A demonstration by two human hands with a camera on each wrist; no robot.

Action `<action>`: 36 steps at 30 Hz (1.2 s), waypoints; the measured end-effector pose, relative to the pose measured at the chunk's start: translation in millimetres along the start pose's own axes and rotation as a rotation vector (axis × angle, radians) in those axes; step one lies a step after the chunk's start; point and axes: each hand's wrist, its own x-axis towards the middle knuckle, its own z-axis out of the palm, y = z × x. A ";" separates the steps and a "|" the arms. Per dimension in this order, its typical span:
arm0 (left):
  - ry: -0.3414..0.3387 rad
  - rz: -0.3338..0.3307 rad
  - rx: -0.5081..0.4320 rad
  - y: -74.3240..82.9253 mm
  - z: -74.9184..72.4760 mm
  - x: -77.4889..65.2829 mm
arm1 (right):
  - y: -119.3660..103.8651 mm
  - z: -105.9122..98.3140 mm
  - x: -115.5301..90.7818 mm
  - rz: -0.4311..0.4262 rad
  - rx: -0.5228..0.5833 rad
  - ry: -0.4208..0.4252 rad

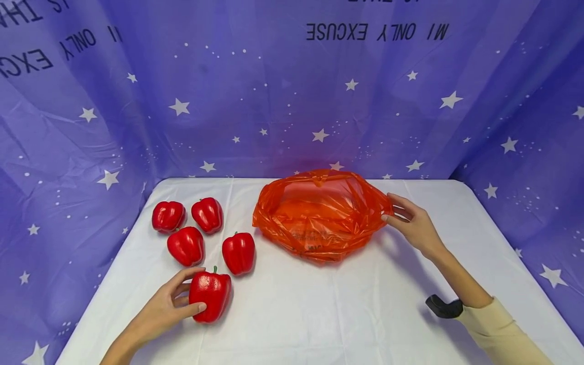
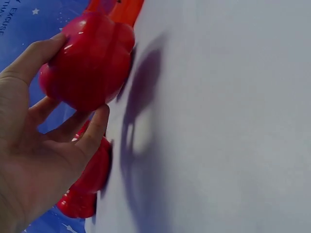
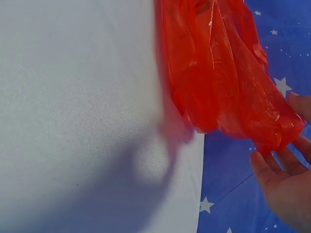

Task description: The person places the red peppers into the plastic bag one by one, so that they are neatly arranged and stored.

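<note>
the left hand (image 1: 166,305) holds a red pepper (image 1: 211,298) over the near left part of the white table (image 1: 342,314), pinching it by its left side between thumb and bent fingers, the green stem (image 1: 215,269) at its far end. in the left wrist view the shadow of hand and pepper falls on the table to one side. the right hand (image 1: 416,223) pinches the right edge of an orange plastic bag (image 1: 319,248) between thumb and fingers. the bag sits at the far middle of the table, mouth spread wide, dark lettering on its near side. four other red peppers are on the left half: one (image 1: 239,253) just behind the held one, between it and the bag; one (image 1: 185,247) farther left; and two (image 1: 168,217) (image 1: 207,215) side by side, a little apart, toward the far edge. a dark band (image 1: 443,307) and a cream sleeve (image 1: 497,324) show at the right wrist. behind the table hangs a blue-purple curtain (image 1: 292,96) with white stars.
</note>
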 end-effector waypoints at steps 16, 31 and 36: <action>0.100 0.225 -0.121 58.8 16.9 22.9 | 3.8 -1.5 3.3 -0.028 -0.028 0.010; 0.042 0.264 -0.161 94.2 47.7 84.2 | 5.3 -1.0 4.6 -0.010 -0.040 0.019; 0.015 0.290 -0.168 109.9 61.7 105.8 | 4.6 -1.5 5.1 -0.015 -0.060 0.030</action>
